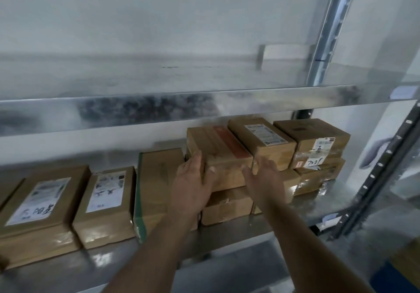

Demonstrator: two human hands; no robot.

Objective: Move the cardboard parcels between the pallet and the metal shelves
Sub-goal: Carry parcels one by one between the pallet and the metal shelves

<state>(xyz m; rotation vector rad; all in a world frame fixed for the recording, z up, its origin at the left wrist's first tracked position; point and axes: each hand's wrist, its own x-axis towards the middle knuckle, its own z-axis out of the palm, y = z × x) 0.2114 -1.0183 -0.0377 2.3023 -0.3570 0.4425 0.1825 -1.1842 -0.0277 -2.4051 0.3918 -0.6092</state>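
1. Head view: the left hand (193,186) lies against the left near corner of the red-taped parcel (219,156), its fingers (195,163) spread along the left side and the thumb on the front face; it touches the box, but whether it grips it I cannot tell.
2. The right hand (264,180) is flat and open with fingers (261,164) stretched out, at the front right corner of the same parcel; it closes on nothing, and I cannot tell whether it is actually touching.
3. That parcel sits on top of a lower parcel (227,208), whose front face shows beneath it between the two forearms.
4. Just right, touching it, lies a labelled parcel (261,139) with a white printed label on top. What it rests on is largely hidden behind the right hand.
5. Further right a corner stack (316,147) of two boxes stands at the end of the shelf, the upper one carrying a white label with handwriting; its text is too blurred to read.
6. Left of the hands a green-edged parcel (156,186) lies flat, its right part covered by the left forearm.
7. Then a small labelled parcel (105,204) and, beside it, a large labelled parcel (41,211) with handwritten marks; another box at the far left is cut off by the frame edge.
8. All stand on the lower metal shelf (295,215). The upper metal shelf (159,108) crosses above, motion-blurred, its top bare where visible.
9. A perforated shelf upright (386,163) slants at right; the pallet is out of view.
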